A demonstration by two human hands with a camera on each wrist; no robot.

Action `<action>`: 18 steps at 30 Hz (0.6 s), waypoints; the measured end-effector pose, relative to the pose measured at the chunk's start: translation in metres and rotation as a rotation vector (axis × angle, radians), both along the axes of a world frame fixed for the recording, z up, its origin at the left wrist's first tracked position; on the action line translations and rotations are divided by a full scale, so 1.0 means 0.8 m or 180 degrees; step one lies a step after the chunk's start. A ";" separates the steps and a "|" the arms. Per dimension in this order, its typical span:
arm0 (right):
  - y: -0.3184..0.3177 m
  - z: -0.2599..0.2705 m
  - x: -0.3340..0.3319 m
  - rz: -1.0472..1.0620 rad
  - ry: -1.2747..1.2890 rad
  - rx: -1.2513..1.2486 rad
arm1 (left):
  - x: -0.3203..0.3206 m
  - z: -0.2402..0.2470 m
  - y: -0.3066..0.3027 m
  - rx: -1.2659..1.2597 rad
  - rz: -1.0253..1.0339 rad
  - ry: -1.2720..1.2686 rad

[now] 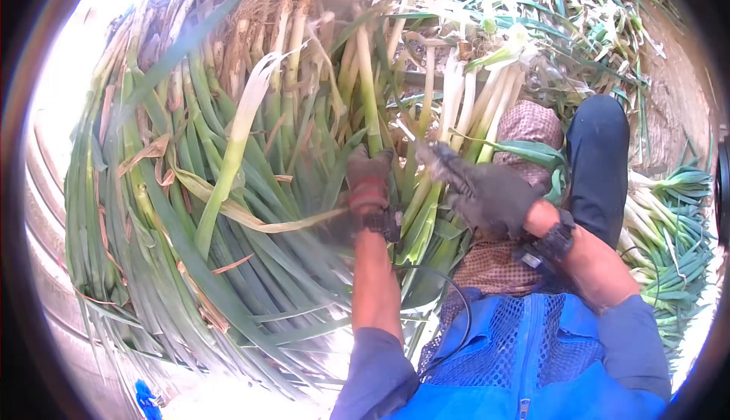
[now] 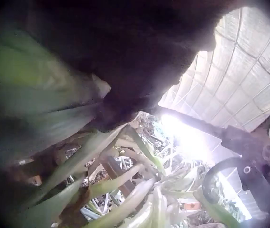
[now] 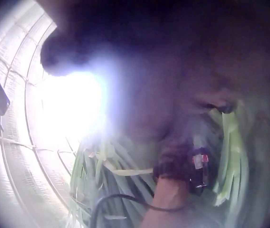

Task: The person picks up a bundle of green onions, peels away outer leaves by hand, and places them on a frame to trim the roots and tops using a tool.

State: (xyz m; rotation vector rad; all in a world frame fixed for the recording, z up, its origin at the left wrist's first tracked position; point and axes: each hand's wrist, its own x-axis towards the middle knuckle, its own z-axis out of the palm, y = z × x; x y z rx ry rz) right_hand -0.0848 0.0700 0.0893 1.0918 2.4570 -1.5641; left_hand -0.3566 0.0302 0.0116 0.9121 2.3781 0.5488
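Observation:
My left hand, in a dark glove, grips a long green onion stalk whose pale end points away from me. My gloved right hand holds what looks like an air blow gun; its pale nozzle tip points toward that stalk. In the left wrist view the air blow gun shows a thin nozzle, a curved trigger and a hook. Other pale stalks lie between and beyond the hands. The right wrist view is mostly dark, with the left forearm low in it.
A big pile of unpeeled green onions, roots outward, fills the left side. Leaf scraps litter the far ground. More green onions lie at the right beyond my leg. A black cable loops from the left wrist.

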 end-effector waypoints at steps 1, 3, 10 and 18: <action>0.003 -0.013 -0.001 -0.0037 0.0057 0.0031 | 0.017 0.016 -0.002 -0.0063 -0.0032 0.0104; 0.006 0.007 -0.004 0.0264 -0.0211 -0.0324 | 0.005 -0.022 -0.010 0.0052 -0.0067 0.0317; 0.017 -0.023 -0.044 -0.0069 -0.0169 0.0076 | 0.011 -0.012 -0.018 0.0351 -0.0067 0.0067; 0.098 -0.031 -0.097 -0.0379 -0.0144 0.0443 | 0.004 -0.045 -0.040 0.0352 -0.0043 0.0111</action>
